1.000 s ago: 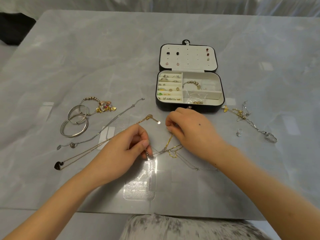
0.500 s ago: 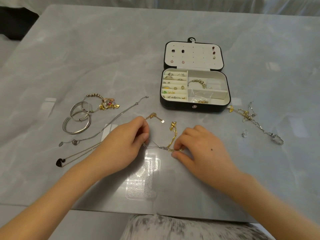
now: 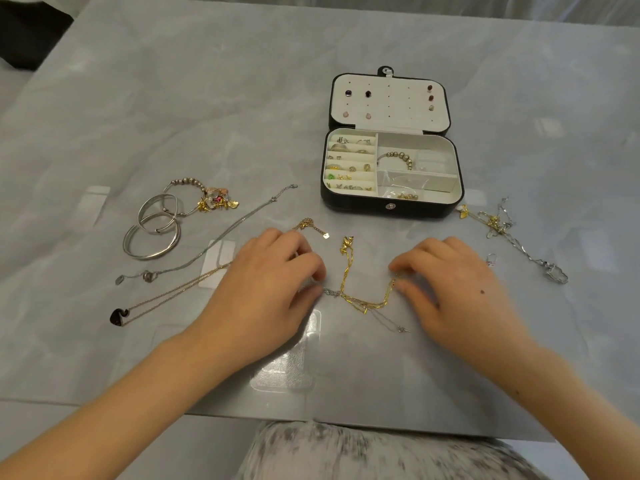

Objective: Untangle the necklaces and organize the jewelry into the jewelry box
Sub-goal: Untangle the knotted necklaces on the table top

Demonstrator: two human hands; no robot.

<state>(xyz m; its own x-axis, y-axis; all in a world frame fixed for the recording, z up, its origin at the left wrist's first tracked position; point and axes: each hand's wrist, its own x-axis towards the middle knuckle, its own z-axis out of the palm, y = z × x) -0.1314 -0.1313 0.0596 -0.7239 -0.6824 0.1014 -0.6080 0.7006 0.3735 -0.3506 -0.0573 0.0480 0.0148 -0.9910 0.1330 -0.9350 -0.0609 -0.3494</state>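
Observation:
A gold chain lies tangled with a thin silver chain on the table between my hands. My left hand pinches the silver end at the tangle's left. My right hand pinches the gold chain's right end. The open black jewelry box stands behind, with rings, earrings and a beaded bracelet in its cream compartments and studs on its lid. A long silver necklace and a gold necklace with a black pendant lie to the left.
Silver bangles and a charm bracelet lie at the left. Another tangle of gold and silver chains lies right of the box, a small clear piece beside it. A clear plastic bag lies near the table's front edge.
My right hand moved from near the box down and to the right, drawing the gold chain out sideways. My left hand stayed at the tangle's left end.

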